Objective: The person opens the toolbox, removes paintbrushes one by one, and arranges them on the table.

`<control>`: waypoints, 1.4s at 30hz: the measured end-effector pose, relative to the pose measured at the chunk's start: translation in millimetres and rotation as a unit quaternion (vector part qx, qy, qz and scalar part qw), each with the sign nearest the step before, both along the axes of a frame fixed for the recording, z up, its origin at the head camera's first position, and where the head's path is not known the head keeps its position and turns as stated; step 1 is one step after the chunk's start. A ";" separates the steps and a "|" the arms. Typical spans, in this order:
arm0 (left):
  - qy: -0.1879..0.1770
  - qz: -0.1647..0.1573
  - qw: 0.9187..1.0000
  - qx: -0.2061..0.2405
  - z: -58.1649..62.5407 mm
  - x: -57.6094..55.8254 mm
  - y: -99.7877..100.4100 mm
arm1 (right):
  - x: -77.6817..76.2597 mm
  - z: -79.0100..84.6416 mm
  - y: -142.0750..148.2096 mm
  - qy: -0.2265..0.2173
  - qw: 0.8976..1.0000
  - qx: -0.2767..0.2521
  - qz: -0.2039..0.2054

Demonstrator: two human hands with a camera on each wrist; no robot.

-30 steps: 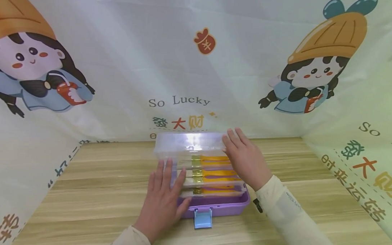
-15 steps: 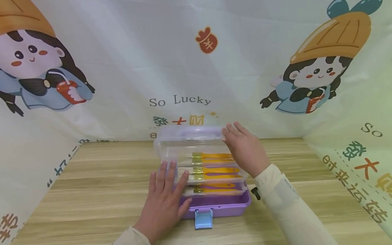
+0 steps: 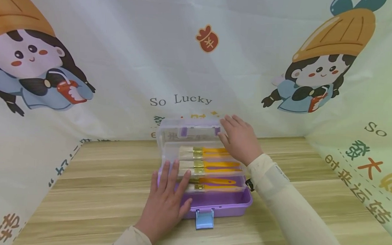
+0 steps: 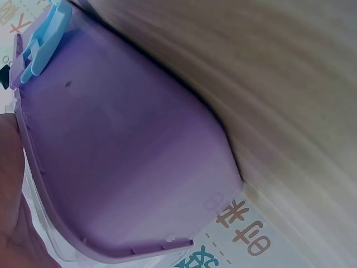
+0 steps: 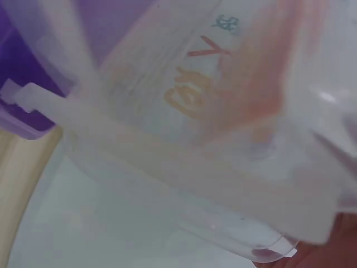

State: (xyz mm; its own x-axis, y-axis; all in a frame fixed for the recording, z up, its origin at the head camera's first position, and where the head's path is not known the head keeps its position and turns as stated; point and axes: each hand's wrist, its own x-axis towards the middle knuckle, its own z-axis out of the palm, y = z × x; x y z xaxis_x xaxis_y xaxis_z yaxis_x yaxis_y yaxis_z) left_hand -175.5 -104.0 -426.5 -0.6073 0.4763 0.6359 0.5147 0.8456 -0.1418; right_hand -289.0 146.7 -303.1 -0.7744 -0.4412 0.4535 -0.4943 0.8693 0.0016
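Note:
A purple plastic box point(image 3: 218, 211) with a blue latch point(image 3: 204, 219) stands on the table, its clear lid point(image 3: 170, 126) raised at the back. Tiered clear trays point(image 3: 242, 189) hold several paintbrushes point(image 3: 218, 167) with orange handles and pale bristles. My left hand point(image 3: 167, 200) rests with straight, spread fingers on the box's left end; the left wrist view has it above the purple outer wall point(image 4: 122, 145). At the lid's right end, my right hand point(image 3: 242, 140) holds the edge, thumb below the fingers. That hand point(image 5: 329, 251) shows only at the corner of the right wrist view.
A wood-grain table point(image 3: 93, 191) lies under the box. Printed cloth point(image 3: 126, 62) with cartoon figures and lettering hangs behind and at both sides. A small black clip-like thing point(image 3: 250, 185) shows at the box's right, beside my sleeve.
The lid has tilted up, its top edge now higher against the cloth, and my right hand has risen with it. The brush trays have shifted up and back. My left hand stays in place.

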 end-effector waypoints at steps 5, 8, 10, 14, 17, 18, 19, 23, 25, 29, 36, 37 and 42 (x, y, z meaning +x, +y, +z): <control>-0.006 -0.002 1.000 0.004 3.0 -1.0 0.6 | -0.9 0.0 4.6 -0.048 0.999 -0.023 0.006; -0.014 0.001 1.000 0.001 4.4 -1.2 1.0 | 5.0 2.0 7.1 -0.057 0.997 -0.045 0.024; -0.020 0.005 1.000 0.000 4.4 -1.3 1.1 | 12.8 2.4 6.6 -0.037 0.997 -0.054 0.039; -0.019 0.003 1.000 0.006 4.2 -1.9 1.4 | 36.7 1.3 2.3 0.021 0.993 -0.076 0.089; -0.015 -0.002 1.000 0.011 5.2 -2.9 1.7 | 52.0 -5.3 -2.6 0.027 0.990 -0.078 0.111; -0.016 -0.003 1.000 0.011 5.6 -3.2 1.6 | 55.4 -9.2 -4.2 0.019 0.991 -0.071 0.109; -0.017 -0.003 1.000 0.010 6.1 -3.4 1.5 | 58.3 -13.7 -6.1 0.008 0.993 -0.061 0.104; -0.024 0.000 1.000 0.009 7.9 -3.4 0.9 | 65.8 -33.7 -11.5 -0.049 0.997 -0.011 0.064; -0.027 0.002 1.000 0.009 8.5 -3.3 0.8 | 66.9 -41.7 -13.4 -0.057 0.997 0.008 0.046; -0.033 0.003 0.999 0.013 8.5 -3.5 1.1 | 65.7 -49.4 -15.9 -0.037 0.998 0.022 0.034; -0.048 0.007 0.999 0.015 8.0 -3.7 1.7 | 58.0 -48.3 -17.6 -0.020 0.999 0.022 0.036; -0.052 0.009 0.999 0.015 7.8 -3.7 1.8 | 56.6 -47.6 -17.7 -0.019 0.999 0.022 0.036; -0.067 0.011 0.998 0.016 6.4 -3.8 1.9 | 50.3 -43.7 -17.5 -0.021 0.999 0.021 0.038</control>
State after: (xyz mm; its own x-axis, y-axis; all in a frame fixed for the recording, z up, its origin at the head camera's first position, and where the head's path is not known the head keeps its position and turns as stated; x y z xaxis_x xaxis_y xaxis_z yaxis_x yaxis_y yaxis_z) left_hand -179.3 -102.1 -420.1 -0.6977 0.4431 0.5629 0.5083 0.8599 -0.0469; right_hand -238.8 129.2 -346.8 -0.7557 -0.5181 0.4007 -0.5599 0.8284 0.0152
